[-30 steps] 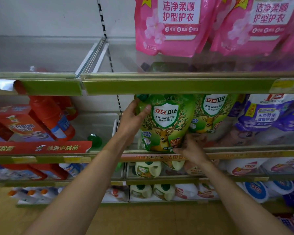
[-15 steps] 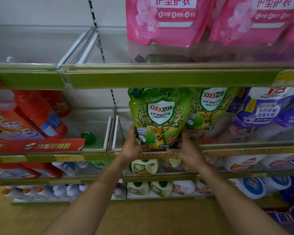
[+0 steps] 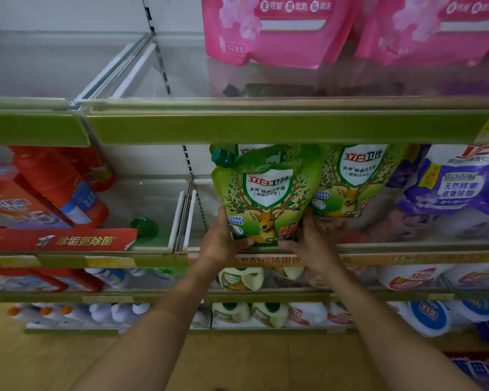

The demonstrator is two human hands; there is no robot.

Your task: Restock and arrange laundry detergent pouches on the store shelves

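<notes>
On the middle shelf [image 3: 407, 259], at its front edge, a green detergent pouch [image 3: 266, 198] with a deer and a shield on its face stands upright, its green cap at the upper left corner. The left hand [image 3: 223, 245] grips its lower left edge, thumb laid across the front near the bottom and fingers curled behind. The right hand [image 3: 314, 245] holds the lower right corner the same way, thumb along the bottom seam. Its base seems to sit on the shelf, though the hands and the front lip hide the contact.

Just beside it on the right, touching, stands a second green pouch [image 3: 353, 179], then purple pouches [image 3: 458, 187]. Left of it a white divider [image 3: 187, 215] marks off a bay holding a green cap [image 3: 143, 227] and red bottles [image 3: 60, 184]. Pink pouches [image 3: 280, 32] stand on the upper shelf [image 3: 266, 128]. Cream jugs [image 3: 240, 277] sit on the shelf below the hands.
</notes>
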